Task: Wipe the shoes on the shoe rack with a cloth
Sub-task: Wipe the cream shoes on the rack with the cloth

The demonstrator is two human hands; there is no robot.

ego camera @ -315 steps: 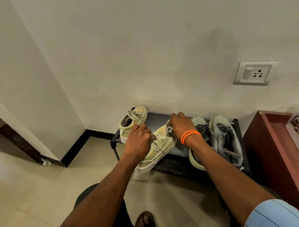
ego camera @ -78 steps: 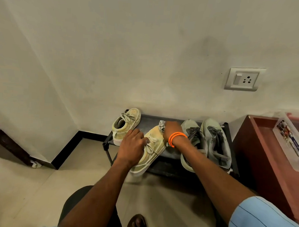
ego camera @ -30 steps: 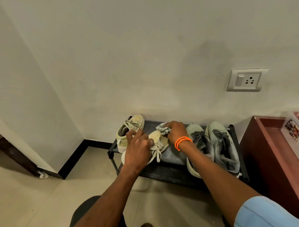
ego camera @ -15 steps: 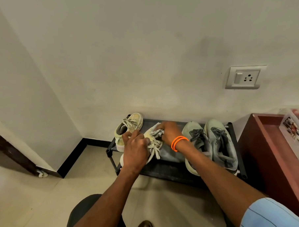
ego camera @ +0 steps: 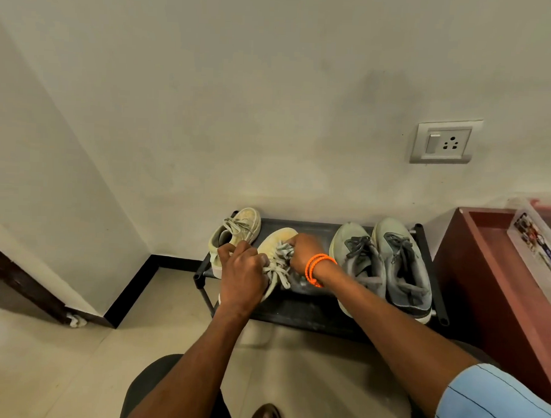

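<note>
**Cream shoe held and wiped on the rack**

The cream shoe (ego camera: 274, 243) lies between the person's two hands on the dark shoe rack (ego camera: 311, 308), its toe pointing at the wall. The left hand (ego camera: 241, 273) grips its heel end, fingers curled over the loose laces. The right hand (ego camera: 304, 249), with orange bands at the wrist, clutches a bunched grey cloth (ego camera: 283, 250) against the laced top of the shoe. Just left of the left hand sits the matching cream shoe (ego camera: 237, 231). Right of the right hand stand two grey sneakers (ego camera: 388, 264), side by side. Beyond both hands rises a pale wall with a wall socket (ego camera: 444, 142).
</note>
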